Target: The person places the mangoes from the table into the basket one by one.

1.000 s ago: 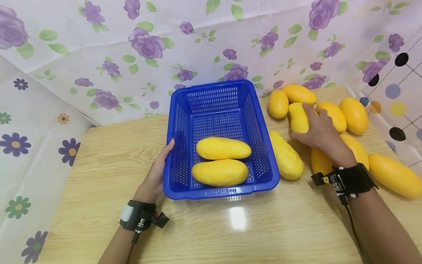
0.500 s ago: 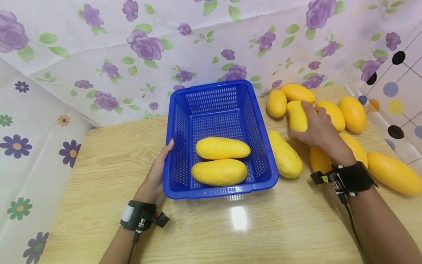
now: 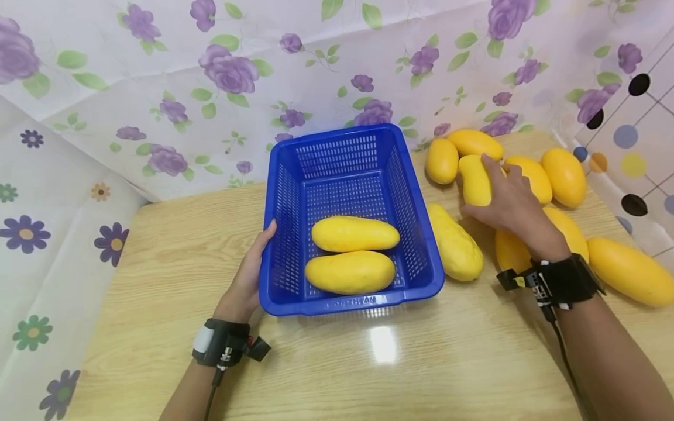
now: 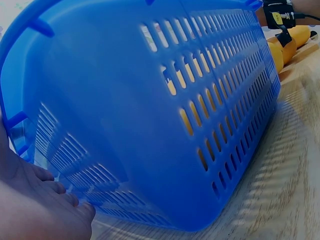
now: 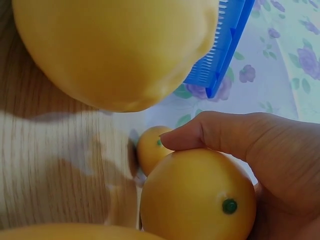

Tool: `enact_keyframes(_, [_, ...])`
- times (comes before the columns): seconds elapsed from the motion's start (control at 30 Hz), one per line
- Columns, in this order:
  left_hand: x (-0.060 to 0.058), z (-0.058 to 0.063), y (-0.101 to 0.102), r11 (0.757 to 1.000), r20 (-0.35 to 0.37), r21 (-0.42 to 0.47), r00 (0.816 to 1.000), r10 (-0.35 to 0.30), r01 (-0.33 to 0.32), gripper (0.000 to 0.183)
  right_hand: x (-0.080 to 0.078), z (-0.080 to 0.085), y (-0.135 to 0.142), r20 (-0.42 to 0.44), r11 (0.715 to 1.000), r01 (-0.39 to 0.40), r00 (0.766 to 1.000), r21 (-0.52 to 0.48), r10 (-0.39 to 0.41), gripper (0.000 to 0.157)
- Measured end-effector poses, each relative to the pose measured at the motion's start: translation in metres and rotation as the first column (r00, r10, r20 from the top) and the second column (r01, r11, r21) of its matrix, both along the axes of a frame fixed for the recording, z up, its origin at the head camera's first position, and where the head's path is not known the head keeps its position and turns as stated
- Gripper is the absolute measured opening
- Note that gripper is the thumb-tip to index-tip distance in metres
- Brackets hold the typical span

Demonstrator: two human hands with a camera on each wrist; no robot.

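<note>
We judged the loading to be at an early point: two yellow fruits (image 3: 350, 272) lay side by side in the near half of the blue basket (image 3: 316, 307), while most of the yellow fruits we could see were outside it, loosely grouped to its right. The arm hid part of that group — we could not count it surely.

The right hand (image 3: 508, 199) grasped one plump fruit (image 3: 475, 181) among these, its thumb pressed along the skin; we could not tell whether the fruit was lifted. A lumpy fruit (image 3: 457, 245) lay just beside the basket's right wall. The left hand (image 3: 248, 278) gripped the basket's left side, thumb over the rim and fingers against the outer wall.

Beneath everything we had a pale wood-grain table (image 3: 179, 269) — a bright reflection shone in front of the basket. Behind it hung a sheet with purple flowers (image 3: 316, 82); a daisy-patterned covering (image 3: 63, 286) stood at the left, and a dotted, lined panel (image 3: 655, 134) at the right.
</note>
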State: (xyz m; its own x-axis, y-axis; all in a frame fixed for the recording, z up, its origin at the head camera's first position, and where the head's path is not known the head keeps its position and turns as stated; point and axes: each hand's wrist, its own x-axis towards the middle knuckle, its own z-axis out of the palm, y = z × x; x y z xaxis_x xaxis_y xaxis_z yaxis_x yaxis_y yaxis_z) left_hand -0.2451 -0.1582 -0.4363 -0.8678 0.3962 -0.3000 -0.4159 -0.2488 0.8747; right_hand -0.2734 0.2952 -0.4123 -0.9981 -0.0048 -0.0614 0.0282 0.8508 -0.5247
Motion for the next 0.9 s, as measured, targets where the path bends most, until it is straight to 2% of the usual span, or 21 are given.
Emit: enact_keyframes(0.9, [-0.0007, 0.0002, 0.0006, 1.0, 0.002, -0.007, 1.0, 0.011, -0.011, 0.069, -0.0013, 0.0, 0.0007, 0.008, 1.0, 0.005, 1.0, 0.012, -0.005, 0.113])
